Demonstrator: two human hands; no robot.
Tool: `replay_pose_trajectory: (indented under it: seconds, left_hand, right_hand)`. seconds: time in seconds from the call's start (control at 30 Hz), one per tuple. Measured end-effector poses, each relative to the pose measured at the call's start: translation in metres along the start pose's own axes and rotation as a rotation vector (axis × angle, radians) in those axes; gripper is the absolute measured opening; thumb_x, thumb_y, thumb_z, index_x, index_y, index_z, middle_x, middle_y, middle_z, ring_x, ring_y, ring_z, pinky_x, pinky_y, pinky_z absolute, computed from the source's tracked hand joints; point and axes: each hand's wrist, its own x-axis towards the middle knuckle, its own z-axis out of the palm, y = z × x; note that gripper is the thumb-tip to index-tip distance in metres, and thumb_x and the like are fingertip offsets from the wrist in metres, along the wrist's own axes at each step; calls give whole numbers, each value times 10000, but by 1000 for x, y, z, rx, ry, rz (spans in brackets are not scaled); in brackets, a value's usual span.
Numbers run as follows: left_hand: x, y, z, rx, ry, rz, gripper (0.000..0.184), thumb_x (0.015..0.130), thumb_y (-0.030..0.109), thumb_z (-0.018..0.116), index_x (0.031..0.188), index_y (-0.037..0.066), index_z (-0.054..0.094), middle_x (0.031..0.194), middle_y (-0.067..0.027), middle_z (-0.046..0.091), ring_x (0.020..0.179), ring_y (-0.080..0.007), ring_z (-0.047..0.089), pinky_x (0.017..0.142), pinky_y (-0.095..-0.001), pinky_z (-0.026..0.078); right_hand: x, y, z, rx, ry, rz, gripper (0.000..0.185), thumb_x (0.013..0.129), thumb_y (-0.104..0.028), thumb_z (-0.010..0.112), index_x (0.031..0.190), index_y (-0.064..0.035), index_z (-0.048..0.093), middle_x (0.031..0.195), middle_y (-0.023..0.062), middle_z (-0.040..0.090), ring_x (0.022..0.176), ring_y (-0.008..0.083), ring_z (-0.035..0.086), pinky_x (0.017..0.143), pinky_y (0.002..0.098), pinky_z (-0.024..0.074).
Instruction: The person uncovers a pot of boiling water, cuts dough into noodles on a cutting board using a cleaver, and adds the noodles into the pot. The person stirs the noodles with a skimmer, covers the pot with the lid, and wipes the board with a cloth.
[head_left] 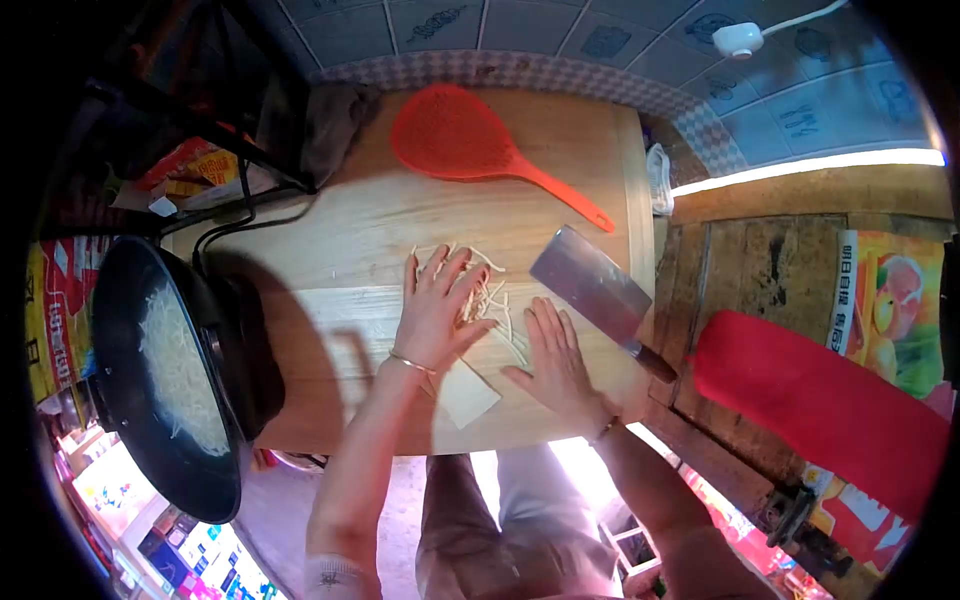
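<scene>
My left hand (438, 312) lies over a loose pile of pale cut strips (488, 300) on the wooden board (340, 400), its fingers spread. Below that hand is a flat pale sheet (465, 394), partly hidden by the wrist. My right hand (556, 360) rests on the board just right of the strips, fingers stretched out and holding nothing. A cleaver (592, 283) lies flat beyond my right hand, its dark handle toward the board's right edge.
A black pan (125, 395) with white shreds (180, 370) stands at the left. An orange strainer (450, 132) lies at the board's back. On the right are a red cloth-like item (800, 390) and a wooden surface (750, 270). A cable runs along the back left.
</scene>
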Motion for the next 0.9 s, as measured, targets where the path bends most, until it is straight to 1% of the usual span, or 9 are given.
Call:
replay_pose_trajectory:
  seconds: [0.17,0.3,0.37,0.5,0.6,0.67,0.73,0.77,0.9]
  left_hand:
    - [0,8,39,-346,179,-106,380,891,165,523,1228,-10,518,1266,-188,506,1199,-368,450,1046,-412,328]
    - [3,13,45,-796,329,-490,430,963,207,376,1341,11,434,1363,-132,465,1266,-272,424,1060,-387,323]
    - [10,10,27,-1761,554,-780,485,981,256,316,1418,44,331,1422,-98,403,1311,-230,375,1084,-371,305]
    - [1,79,-1,-1803,408,-921,529,1003,323,230,1465,66,209,1499,-91,278,1373,-256,272,1139,-377,213]
    - [-17,36,19,-1659,328,-492,523,1009,330,207,1465,73,213,1508,-81,262,1381,-244,256,1147,-378,186]
    - [-19,25,27,-3037,564,-307,462,1008,247,334,1441,95,285,1461,-56,338,1338,-186,324,1102,-343,275]
    - [3,76,-16,-2029,510,-861,519,1008,264,328,1480,113,176,1506,-54,264,1373,-217,269,1139,-381,196]
    - [-10,78,-1,-1847,431,-752,529,1001,240,365,1486,151,172,1510,-38,254,1372,-201,270,1134,-367,211]
    - [-5,52,1,-2099,498,-776,482,991,195,370,1454,114,262,1416,-53,375,1280,-192,372,1082,-334,288]
  right_hand:
    - [66,-21,34,280,273,58,426,876,-31,457,1300,0,434,1353,196,428,1245,355,429,1035,388,378]
    - [88,-61,6,820,244,218,386,886,-68,459,1267,-16,498,1323,181,476,1237,344,444,1023,378,378]
    - [71,-79,1,582,246,-153,368,887,-114,464,1241,-39,531,1327,164,482,1260,337,428,1038,403,358]
    - [100,-55,-7,575,204,-154,351,883,-130,467,1216,-80,565,1383,138,437,1312,326,371,1064,405,322]
    - [85,-92,-28,659,121,-6,338,889,-143,462,1200,-75,577,1423,156,379,1333,322,338,1084,403,300]
    - [64,-87,22,579,244,-190,394,910,-163,438,1284,-56,497,1424,209,352,1346,318,321,1109,388,261]
    - [87,-61,-2,691,25,-88,409,898,-148,494,1297,-65,484,1397,203,393,1316,363,340,1112,417,236]
    - [98,-60,-9,756,85,75,422,928,-156,400,1324,-13,426,1405,222,373,1341,340,315,1113,395,238]
    - [85,-77,-16,558,93,-97,411,916,-109,395,1313,-9,420,1407,222,356,1333,363,307,1106,437,235]
